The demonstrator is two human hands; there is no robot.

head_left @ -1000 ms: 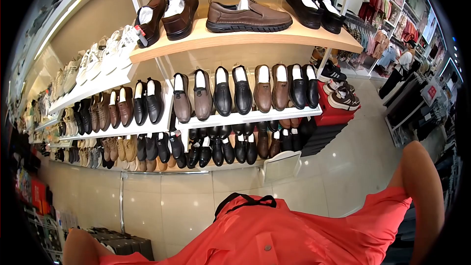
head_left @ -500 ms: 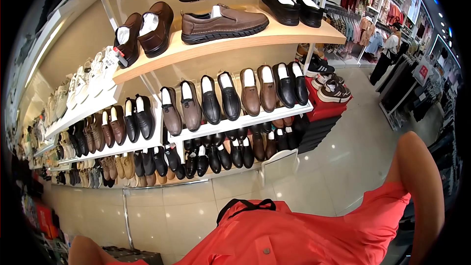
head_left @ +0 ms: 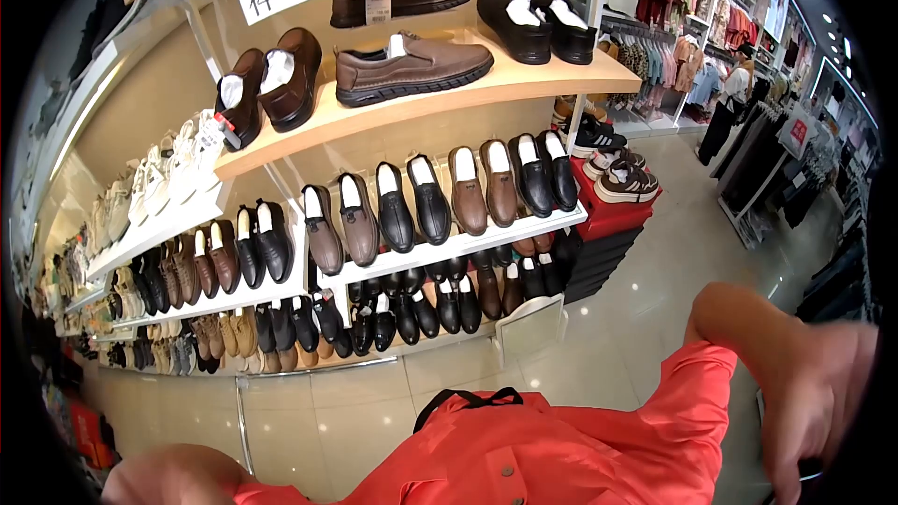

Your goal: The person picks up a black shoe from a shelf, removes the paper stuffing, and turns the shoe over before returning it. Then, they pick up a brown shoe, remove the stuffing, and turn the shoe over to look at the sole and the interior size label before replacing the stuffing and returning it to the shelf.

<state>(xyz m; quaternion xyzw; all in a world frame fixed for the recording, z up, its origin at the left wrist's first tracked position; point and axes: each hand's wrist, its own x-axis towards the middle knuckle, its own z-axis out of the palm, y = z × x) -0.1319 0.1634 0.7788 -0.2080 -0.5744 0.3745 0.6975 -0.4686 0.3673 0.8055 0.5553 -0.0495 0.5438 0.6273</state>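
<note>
At the lower right edge, my right hand (head_left: 816, 393) is bent at the wrist and slightly blurred, its fingers apart and partly cut off by the dark rim. Nothing shows in its grasp. Only a blurred part of my left arm (head_left: 173, 475) shows at the lower left; the left hand is out of sight. Brown slip-on shoes (head_left: 412, 68) and black shoes (head_left: 526, 30) stand on a wooden shelf (head_left: 430, 105) ahead. Below, a white shelf (head_left: 449, 245) carries a row of brown and black leather shoes (head_left: 470, 194).
Red and black shoe boxes (head_left: 613, 215) are stacked at the shelf's right end, with sneakers on top. A low mirror (head_left: 531, 329) stands on the tiled floor. Clothes racks (head_left: 753, 173) line the right, and a person (head_left: 730, 103) stands beyond. White shoes (head_left: 173, 164) fill shelves at left.
My right arm has bent and its hand has come into view at the lower right. The view has tilted up slightly, so shelves and sign sit lower. My left arm shows more.
</note>
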